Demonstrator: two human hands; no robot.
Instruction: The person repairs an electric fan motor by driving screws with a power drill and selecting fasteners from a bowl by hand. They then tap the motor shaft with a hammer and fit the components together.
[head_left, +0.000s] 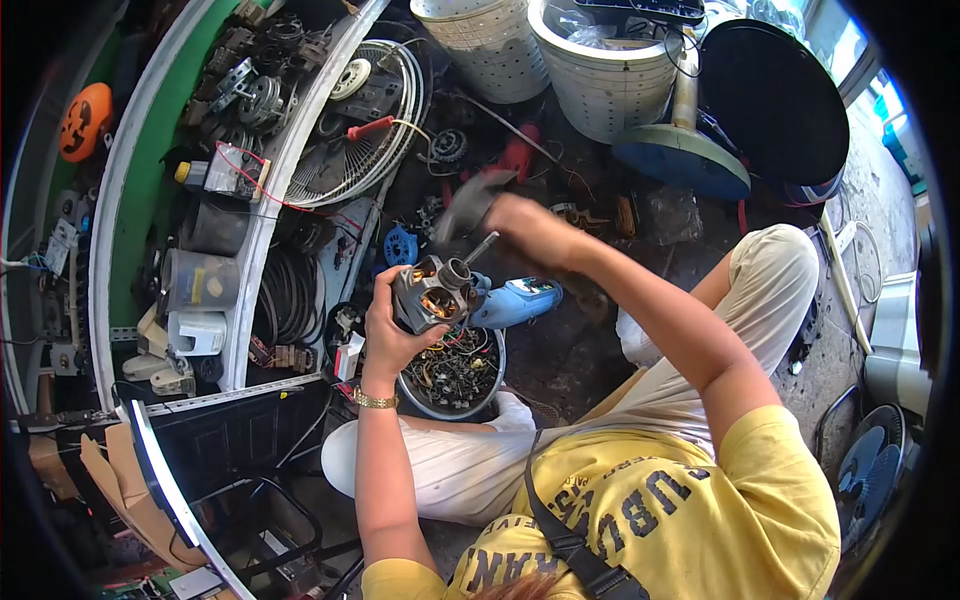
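Observation:
My left hand is wrapped round the side of a small electric motor. Copper windings show through the openings in its metal housing, and a shaft sticks out toward the upper right. Close above that shaft, my right hand is closed and smeared by motion. It grips what looks like a hammer, whose dark grey head is blurred; its handle is mostly hidden by the hand. Below the motor stands a round tub full of screws and small metal scraps. A blue plastic housing lies at the tub's far edge.
Shelving with a white frame, loaded with motors and wire coils, stands at the left. Fan grilles lean beside it. White perforated baskets, a round fan base and a black disc stand at the back.

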